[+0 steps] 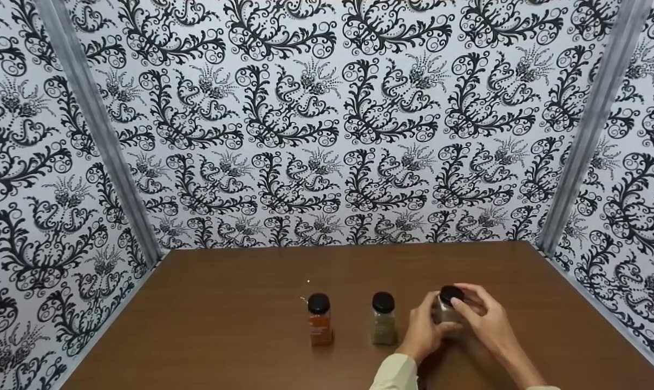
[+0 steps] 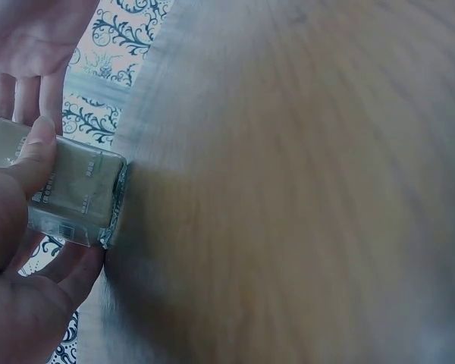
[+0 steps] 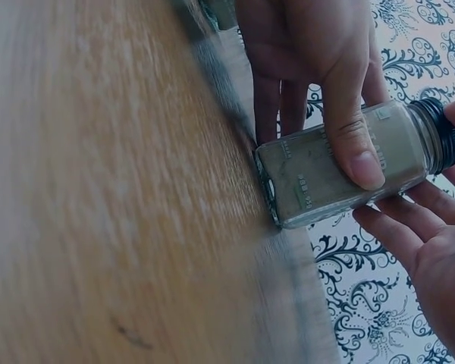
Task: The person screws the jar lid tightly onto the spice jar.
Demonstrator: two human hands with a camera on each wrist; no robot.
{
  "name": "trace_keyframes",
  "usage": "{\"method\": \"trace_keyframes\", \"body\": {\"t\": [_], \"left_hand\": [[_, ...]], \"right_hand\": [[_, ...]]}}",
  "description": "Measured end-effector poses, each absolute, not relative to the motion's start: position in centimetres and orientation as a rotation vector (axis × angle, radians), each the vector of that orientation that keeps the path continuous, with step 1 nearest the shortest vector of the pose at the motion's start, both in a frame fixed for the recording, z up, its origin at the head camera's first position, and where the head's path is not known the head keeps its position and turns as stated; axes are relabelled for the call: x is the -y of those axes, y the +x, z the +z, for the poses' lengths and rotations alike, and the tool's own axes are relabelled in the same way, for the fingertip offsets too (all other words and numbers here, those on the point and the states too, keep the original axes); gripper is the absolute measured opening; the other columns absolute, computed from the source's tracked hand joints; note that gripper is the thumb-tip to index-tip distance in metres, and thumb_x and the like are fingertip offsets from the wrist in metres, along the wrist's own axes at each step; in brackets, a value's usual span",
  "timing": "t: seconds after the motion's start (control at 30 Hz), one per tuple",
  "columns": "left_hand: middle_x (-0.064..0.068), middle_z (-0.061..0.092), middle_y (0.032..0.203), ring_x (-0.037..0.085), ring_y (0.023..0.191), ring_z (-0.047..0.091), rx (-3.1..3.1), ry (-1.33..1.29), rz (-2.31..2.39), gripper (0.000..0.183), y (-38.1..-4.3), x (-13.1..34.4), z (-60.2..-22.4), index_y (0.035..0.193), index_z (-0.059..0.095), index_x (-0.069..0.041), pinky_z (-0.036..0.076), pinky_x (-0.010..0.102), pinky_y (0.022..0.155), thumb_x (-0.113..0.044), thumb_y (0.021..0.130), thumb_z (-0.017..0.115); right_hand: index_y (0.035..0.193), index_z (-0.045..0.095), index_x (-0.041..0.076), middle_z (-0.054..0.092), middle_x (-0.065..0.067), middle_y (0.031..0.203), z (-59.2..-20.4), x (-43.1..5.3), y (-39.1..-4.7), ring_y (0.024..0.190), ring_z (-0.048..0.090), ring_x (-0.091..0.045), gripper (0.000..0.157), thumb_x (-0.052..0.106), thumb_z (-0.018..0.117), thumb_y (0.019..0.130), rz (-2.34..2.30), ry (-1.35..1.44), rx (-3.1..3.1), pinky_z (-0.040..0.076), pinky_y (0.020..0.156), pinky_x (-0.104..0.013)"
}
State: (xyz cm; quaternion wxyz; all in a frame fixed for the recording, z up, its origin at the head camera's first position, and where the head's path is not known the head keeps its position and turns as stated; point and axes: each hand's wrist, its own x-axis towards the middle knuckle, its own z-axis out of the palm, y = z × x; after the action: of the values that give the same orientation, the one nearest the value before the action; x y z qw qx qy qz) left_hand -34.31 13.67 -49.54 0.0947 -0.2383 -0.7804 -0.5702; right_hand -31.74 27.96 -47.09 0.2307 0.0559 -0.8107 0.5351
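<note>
My left hand [image 1: 424,331] grips the glass body of a spice jar [image 3: 318,178] filled with greyish-beige powder, its thumb lying across the printed side. At the top, the thumb and fingers of my right hand [image 1: 489,319] hold the jar's black lid [image 1: 450,294], which sits on the neck. The jar's base is at or very close to the tabletop; whether it fully rests there I cannot tell. To the left of my hands stands a jar of green-brown seasoning [image 1: 383,326], upright with a black lid. Farther left is an upright black-lidded jar of orange-red spice [image 1: 320,327].
The brown wooden table [image 1: 224,303] runs back to a wall [image 1: 305,135] with black scroll patterns on white. Similar patterned panels rise on the left and right, joined by grey corner strips [image 1: 589,130].
</note>
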Motion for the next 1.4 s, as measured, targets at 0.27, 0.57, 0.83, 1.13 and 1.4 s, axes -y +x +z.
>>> {"method": "trace_keyframes", "body": {"t": [0.27,0.57,0.83,1.13,1.4], "left_hand": [[-0.001,0.071,0.119,0.003,0.101,0.066,2.345,-0.669,-1.716,0.053,-34.52,-13.80,-49.78,0.125,0.060,-0.021,0.052,0.015,0.079,-0.016,0.079,0.084],[-0.005,0.072,0.116,0.000,0.097,0.065,2.344,-0.696,-1.695,0.052,-34.44,-13.71,-49.78,0.124,0.059,-0.021,0.051,0.014,0.078,-0.020,0.078,0.084],[-0.005,0.072,0.118,0.002,0.100,0.066,2.367,-0.669,-1.711,0.054,-34.52,-13.82,-49.69,0.126,0.059,-0.022,0.052,0.016,0.080,-0.018,0.079,0.084],[-0.004,0.072,0.118,0.002,0.100,0.065,2.360,-0.668,-1.696,0.053,-34.64,-13.87,-49.68,0.125,0.059,-0.022,0.052,0.016,0.080,-0.018,0.079,0.084],[-0.003,0.072,0.118,0.003,0.101,0.066,2.346,-0.681,-1.696,0.054,-34.57,-13.71,-49.76,0.125,0.060,-0.022,0.052,0.016,0.081,-0.019,0.078,0.085]], "right_hand": [[0.132,0.061,0.007,0.067,-0.018,0.131,-47.12,-28.08,-31.73,0.103,0.060,0.012,0.036,0.016,0.065,0.098,1.462,0.163,2.249,0.048,0.087,-0.007],[0.131,0.058,0.005,0.067,-0.021,0.129,-46.96,-28.07,-31.79,0.102,0.060,0.011,0.039,0.019,0.068,0.096,1.510,0.122,2.270,0.050,0.086,-0.010],[0.130,0.062,0.004,0.067,-0.020,0.128,-47.01,-28.08,-31.72,0.104,0.060,0.011,0.035,0.014,0.065,0.097,1.479,0.174,2.234,0.050,0.086,-0.009],[0.133,0.058,0.006,0.066,-0.021,0.130,-46.87,-28.09,-31.78,0.101,0.061,0.011,0.039,0.018,0.067,0.097,1.488,0.130,2.269,0.050,0.086,-0.011],[0.129,0.062,0.005,0.068,-0.019,0.127,-47.03,-27.97,-31.74,0.102,0.061,0.010,0.033,0.014,0.065,0.097,1.466,0.173,2.237,0.050,0.085,-0.008]]}}
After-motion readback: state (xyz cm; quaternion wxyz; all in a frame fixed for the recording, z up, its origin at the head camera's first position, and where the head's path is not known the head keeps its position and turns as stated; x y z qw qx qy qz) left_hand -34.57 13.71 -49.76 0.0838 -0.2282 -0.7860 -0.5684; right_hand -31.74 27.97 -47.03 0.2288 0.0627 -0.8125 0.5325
